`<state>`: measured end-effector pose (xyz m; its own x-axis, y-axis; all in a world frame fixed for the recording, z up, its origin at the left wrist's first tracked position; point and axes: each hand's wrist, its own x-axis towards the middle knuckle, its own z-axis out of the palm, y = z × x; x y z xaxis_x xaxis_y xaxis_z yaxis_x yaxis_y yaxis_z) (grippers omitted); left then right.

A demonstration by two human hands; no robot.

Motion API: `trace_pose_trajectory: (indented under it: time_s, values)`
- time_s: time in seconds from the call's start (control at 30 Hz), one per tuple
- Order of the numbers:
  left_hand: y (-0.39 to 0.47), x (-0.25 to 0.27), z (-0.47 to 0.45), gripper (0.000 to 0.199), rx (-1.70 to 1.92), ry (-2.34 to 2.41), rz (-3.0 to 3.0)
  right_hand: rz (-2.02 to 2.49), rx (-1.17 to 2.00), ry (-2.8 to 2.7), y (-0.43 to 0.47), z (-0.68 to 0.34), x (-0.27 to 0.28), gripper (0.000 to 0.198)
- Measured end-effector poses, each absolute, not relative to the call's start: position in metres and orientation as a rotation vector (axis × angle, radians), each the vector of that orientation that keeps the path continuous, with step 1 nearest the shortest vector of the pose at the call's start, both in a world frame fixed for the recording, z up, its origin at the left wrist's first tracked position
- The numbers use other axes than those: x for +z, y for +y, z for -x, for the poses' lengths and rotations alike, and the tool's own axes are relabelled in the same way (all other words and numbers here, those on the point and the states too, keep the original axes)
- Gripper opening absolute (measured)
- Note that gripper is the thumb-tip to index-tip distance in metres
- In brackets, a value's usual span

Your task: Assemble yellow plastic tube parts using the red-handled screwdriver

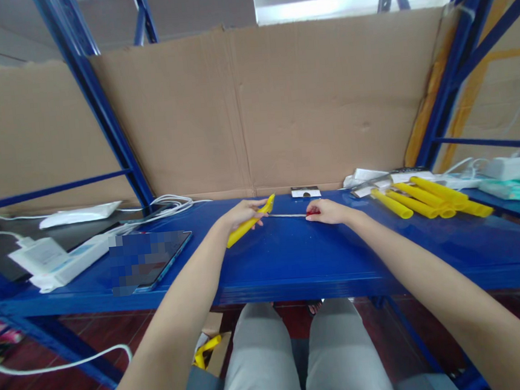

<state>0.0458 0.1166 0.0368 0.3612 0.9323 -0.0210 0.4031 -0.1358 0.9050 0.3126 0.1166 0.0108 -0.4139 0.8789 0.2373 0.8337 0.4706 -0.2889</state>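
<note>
My left hand (246, 213) is closed around a yellow plastic tube (241, 232), which slants across the palm. Its upper end, above the fingers, looks flattened or cut open. In my right hand (327, 211) is the red handle of a thin tool, its kind unclear. The tool's long, narrow metal shaft (289, 215) points left and reaches the tube near my left fingers. Whether the tip is inside the tube or only touching it, I cannot tell. Both hands are just above the blue tabletop (284, 259).
Several yellow tubes (424, 199) lie piled at the right. Behind my hands sits a small black-and-white box (306, 191). On the left are a tablet (156, 261), a white power strip (72, 263) and coiled cables (172, 205). Cardboard (280, 108) walls the back. Below, a box (219, 350) holds yellow pieces.
</note>
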Motion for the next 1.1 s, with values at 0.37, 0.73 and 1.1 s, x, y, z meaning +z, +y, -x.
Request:
trace_pose_trajectory:
  time_s: [0.37,0.73,1.1]
  values:
    - [0.114,0.036,-0.051,0.061,0.718,1.043,-1.786,1.267,0.195,-2.269,0.115,-0.302,0.008,0.020]
    - [0.116,0.029,-0.062,0.061,0.671,0.923,-1.938,0.999,0.340,-2.030,0.114,-0.284,0.006,0.024]
    - [0.103,0.034,-0.075,0.059,0.705,0.901,-2.012,0.955,0.653,-1.822,0.112,-0.271,0.003,0.033]
